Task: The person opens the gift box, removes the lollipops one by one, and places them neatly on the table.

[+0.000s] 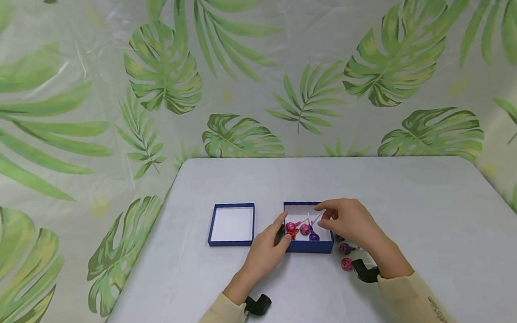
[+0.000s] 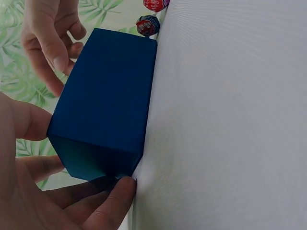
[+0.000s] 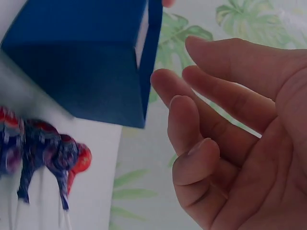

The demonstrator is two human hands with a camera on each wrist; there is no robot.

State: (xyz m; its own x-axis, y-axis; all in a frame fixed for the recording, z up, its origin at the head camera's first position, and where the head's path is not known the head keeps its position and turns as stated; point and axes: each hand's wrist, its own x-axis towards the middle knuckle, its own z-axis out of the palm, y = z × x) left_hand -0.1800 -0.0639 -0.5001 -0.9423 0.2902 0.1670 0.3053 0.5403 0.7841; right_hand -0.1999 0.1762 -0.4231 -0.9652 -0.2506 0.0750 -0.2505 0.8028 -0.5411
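Lollipops (image 1: 305,230) in blue box (image 1: 309,248) — left fingers (image 2: 115,203) against its side

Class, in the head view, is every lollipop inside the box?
No, a pink lollipop lies on the table outside the box.

The box (image 2: 105,91) looks matt, the lollipop wrappers (image 3: 42,146) glossy

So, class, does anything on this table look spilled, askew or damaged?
Nothing stands out: the blue box sits upright with lollipops inside, the lid lies flat, and the loose lollipops show no visible damage.
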